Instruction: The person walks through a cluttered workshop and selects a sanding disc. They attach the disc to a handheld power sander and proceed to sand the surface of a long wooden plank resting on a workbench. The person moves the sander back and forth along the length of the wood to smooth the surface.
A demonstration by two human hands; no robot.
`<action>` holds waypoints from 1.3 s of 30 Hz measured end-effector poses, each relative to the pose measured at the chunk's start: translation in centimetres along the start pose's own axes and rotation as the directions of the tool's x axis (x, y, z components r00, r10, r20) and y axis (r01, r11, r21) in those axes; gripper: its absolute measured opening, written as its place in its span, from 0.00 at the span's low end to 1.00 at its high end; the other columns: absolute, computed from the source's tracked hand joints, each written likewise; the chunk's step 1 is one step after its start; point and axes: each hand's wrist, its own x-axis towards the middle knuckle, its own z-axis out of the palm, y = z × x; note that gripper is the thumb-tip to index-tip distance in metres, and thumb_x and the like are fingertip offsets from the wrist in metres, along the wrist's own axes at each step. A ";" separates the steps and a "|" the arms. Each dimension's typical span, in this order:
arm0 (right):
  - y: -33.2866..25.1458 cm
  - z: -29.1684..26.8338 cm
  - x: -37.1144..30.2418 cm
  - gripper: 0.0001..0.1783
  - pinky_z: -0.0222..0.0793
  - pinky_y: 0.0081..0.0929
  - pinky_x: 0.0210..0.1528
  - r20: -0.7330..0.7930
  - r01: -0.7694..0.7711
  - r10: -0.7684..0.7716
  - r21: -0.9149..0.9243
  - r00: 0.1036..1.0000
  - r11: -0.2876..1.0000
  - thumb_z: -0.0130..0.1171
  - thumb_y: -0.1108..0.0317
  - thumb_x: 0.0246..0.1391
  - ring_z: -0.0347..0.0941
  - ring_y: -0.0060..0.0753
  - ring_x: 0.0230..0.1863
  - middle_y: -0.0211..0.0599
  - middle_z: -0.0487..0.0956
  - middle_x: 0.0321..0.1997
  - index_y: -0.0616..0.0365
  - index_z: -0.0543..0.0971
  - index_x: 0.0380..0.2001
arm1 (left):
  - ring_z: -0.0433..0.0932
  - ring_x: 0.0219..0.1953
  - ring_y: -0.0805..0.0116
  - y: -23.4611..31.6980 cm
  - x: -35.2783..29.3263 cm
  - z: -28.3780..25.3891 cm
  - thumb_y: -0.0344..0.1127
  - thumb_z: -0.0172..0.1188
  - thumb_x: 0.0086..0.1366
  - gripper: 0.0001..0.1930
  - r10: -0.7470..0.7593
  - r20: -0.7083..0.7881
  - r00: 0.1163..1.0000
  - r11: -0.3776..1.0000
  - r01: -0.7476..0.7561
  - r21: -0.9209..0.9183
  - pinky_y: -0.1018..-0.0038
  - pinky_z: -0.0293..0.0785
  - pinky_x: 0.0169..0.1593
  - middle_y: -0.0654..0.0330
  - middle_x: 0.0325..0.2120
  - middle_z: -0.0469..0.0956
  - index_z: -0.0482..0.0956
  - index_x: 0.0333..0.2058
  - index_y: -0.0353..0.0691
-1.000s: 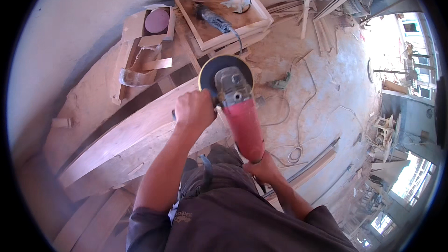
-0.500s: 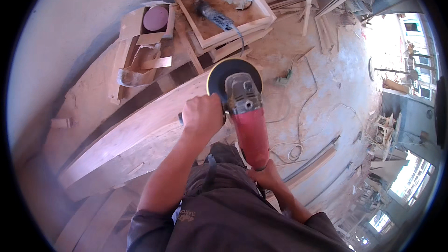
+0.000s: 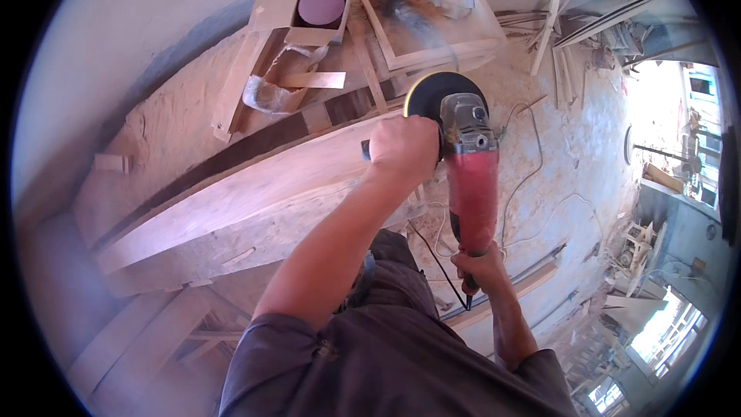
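Note:
I hold a red disc sander (image 3: 472, 193) with a grey metal head in both hands. My left hand (image 3: 403, 147) is closed round its side handle, next to the head. My right hand (image 3: 483, 267) wraps the rear grip, where the black cord (image 3: 438, 259) comes out. The sander's round pad (image 3: 424, 95), black with a yellow rim, is at the far right end of a long pale wooden board (image 3: 231, 197). Whether the pad touches the board cannot be made out, since the head and my hand cover that spot.
Beyond the board, a shallow wooden tray (image 3: 444, 54) holds a second power tool (image 3: 409, 19), hazy with dust. An opened cardboard box (image 3: 272, 9) contains purple sanding discs (image 3: 321, 5). Cables (image 3: 534, 162) trail over the dusty floor at right, and loose timber (image 3: 549, 23) leans at the back.
The sander and both hands have shifted right in the picture. My left arm reaches out farther. Haze now veils the tray, and the rear grip and cord have come into sight.

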 end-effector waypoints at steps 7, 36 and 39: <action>-0.7 6.6 -2.4 0.11 0.65 0.26 0.17 0.074 -0.057 0.070 -0.160 0.995 0.985 0.68 0.66 0.45 0.71 0.22 0.15 0.33 0.78 0.18 0.61 0.79 0.23 | 0.86 0.41 0.51 -7.5 -6.2 0.4 0.32 0.61 0.56 0.08 -0.100 -0.030 0.995 0.994 0.099 -0.048 0.60 0.82 0.44 0.49 0.35 0.85 0.85 0.34 0.40; -2.6 26.0 -3.7 0.28 0.73 0.49 0.51 0.579 0.519 -0.139 -0.567 0.804 0.640 0.62 0.64 0.43 0.78 0.61 0.50 0.59 0.82 0.45 0.60 0.76 0.51 | 0.83 0.33 0.42 -28.0 -31.3 6.1 0.36 0.66 0.53 0.07 -0.654 -0.344 0.674 0.752 0.630 -0.193 0.49 0.78 0.40 0.45 0.27 0.83 0.83 0.29 0.42; -2.4 18.2 -3.0 0.30 0.73 0.42 0.53 0.506 0.430 -0.143 -0.514 0.851 0.742 0.64 0.62 0.42 0.80 0.54 0.50 0.56 0.83 0.46 0.61 0.78 0.52 | 0.83 0.33 0.43 -21.7 -26.0 6.4 0.36 0.66 0.51 0.08 -0.596 -0.293 0.748 0.801 0.579 -0.151 0.50 0.78 0.39 0.46 0.26 0.83 0.82 0.30 0.43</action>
